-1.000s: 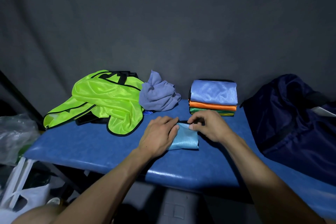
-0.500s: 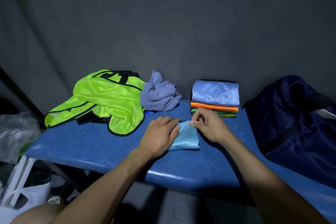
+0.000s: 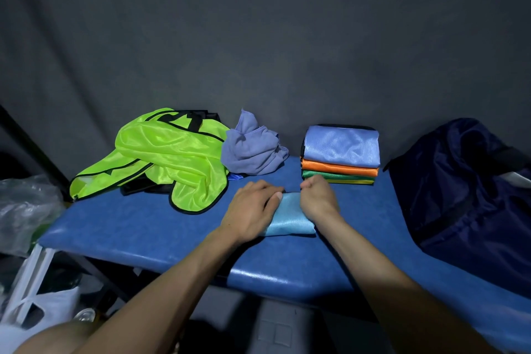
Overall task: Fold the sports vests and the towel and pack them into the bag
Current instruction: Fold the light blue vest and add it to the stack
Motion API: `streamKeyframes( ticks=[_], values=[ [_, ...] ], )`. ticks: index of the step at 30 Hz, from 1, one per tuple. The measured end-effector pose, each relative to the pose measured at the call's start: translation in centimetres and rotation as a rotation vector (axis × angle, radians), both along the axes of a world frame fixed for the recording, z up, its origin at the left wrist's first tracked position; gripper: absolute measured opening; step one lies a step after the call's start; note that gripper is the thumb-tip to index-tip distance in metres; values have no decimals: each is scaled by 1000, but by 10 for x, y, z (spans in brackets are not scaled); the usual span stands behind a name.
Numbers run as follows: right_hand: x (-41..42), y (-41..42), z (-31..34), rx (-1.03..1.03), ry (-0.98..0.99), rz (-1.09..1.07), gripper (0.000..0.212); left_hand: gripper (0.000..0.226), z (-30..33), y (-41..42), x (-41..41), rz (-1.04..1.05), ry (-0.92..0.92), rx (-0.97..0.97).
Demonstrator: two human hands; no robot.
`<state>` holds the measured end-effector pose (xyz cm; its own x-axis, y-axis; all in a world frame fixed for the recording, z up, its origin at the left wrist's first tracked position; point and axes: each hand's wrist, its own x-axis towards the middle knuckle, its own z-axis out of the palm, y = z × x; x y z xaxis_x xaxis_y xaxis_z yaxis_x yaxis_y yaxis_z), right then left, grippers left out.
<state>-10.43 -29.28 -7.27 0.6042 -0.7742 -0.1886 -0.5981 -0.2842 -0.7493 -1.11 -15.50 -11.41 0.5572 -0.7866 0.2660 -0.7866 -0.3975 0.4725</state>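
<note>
head view: light blue vest (image 3: 290,217) folded small, lying mid-table (image 3: 138,227), gripped at both ends by left hand (image 3: 250,210) and right hand (image 3: 317,198), fingers curled on cloth. folded stack (image 3: 340,161) already set behind (four colours seen). neon vests (image 3: 161,158) and towel (image 3: 253,149) left unfolded. bag (image 3: 465,195) at right, nothing seen packed; task judged roughly half done.

Two bare forearms — no sleeves, watch or rings — ending in ungloved hands (image 3: 250,211)
</note>
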Motion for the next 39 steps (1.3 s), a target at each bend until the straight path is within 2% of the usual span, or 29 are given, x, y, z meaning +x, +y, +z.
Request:
streamKeyframes(
  ticks=[6,11,17,20,23,27,31,33,36,39],
  values=[
    [2,0,-2,-524,263,172,21,43,6,-2,5,0,81,-51],
    [2,-5,-2,-598,269,210,13,47,8,-2,6,-31,83,-8],
    [-2,1,-3,-666,234,189,29,40,4,7,11,48,-41,-51],
    [-4,-2,3,-579,225,202,41,40,1,6,10,67,-33,-75],
    [-7,-10,9,-313,196,233,51,33,-2,4,9,87,-8,-133],
    [-9,-10,9,-132,101,203,42,29,-4,3,9,96,-18,-179],
    [-4,1,7,9,-137,60,37,32,-5,5,7,97,-22,-201],
    [-2,4,7,60,-219,2,24,33,-3,7,6,83,-13,-198],
    [-5,5,9,77,-308,-24,8,36,4,11,7,43,45,-129],
    [-9,3,13,-2,-342,-1,9,45,20,15,3,34,165,-31]
  ],
)
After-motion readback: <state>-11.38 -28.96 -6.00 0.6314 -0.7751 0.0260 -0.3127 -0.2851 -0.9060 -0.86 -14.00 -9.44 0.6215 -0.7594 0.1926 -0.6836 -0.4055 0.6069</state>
